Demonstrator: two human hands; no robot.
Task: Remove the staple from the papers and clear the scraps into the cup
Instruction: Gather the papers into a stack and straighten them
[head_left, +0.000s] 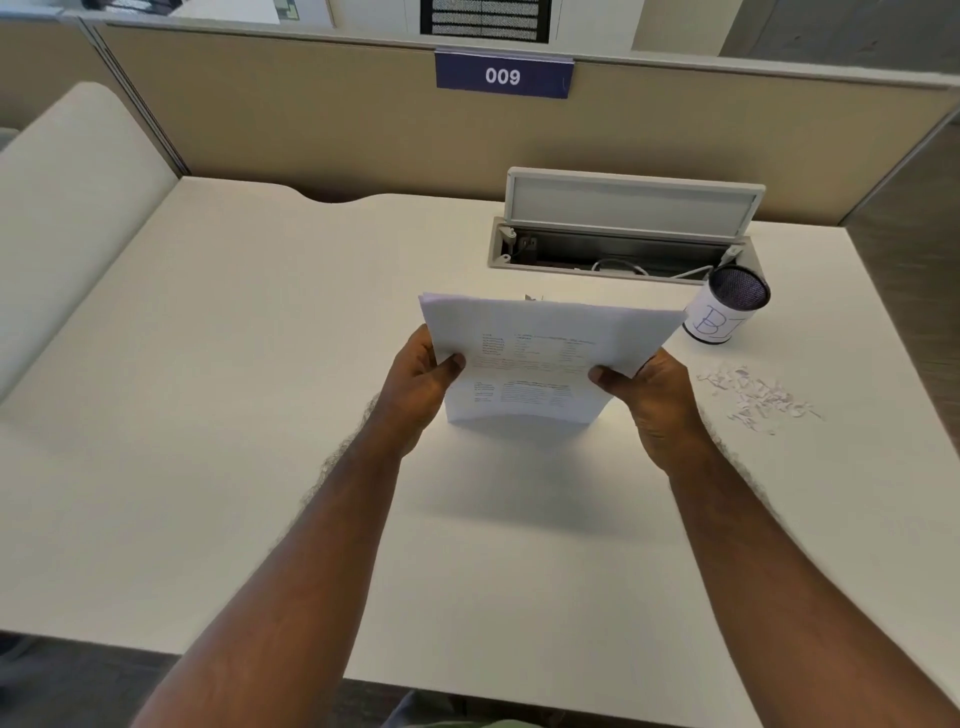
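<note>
Both my hands, left hand (423, 379) and right hand (647, 389), grip the papers (540, 358) upright; scraps (753, 397) and cup (730, 306) lie nearer my right.

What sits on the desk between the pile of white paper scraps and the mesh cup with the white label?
Nothing visible. The white paper scraps lie on bare white desk just in front of the labelled mesh cup, with only clear desk surface between them.

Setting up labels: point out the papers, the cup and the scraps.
papers (540, 358): head view, middle of the printed top sheet.
cup (719, 317): head view, white labelled side wall.
scraps (756, 397): head view, centre of the pile.
</note>
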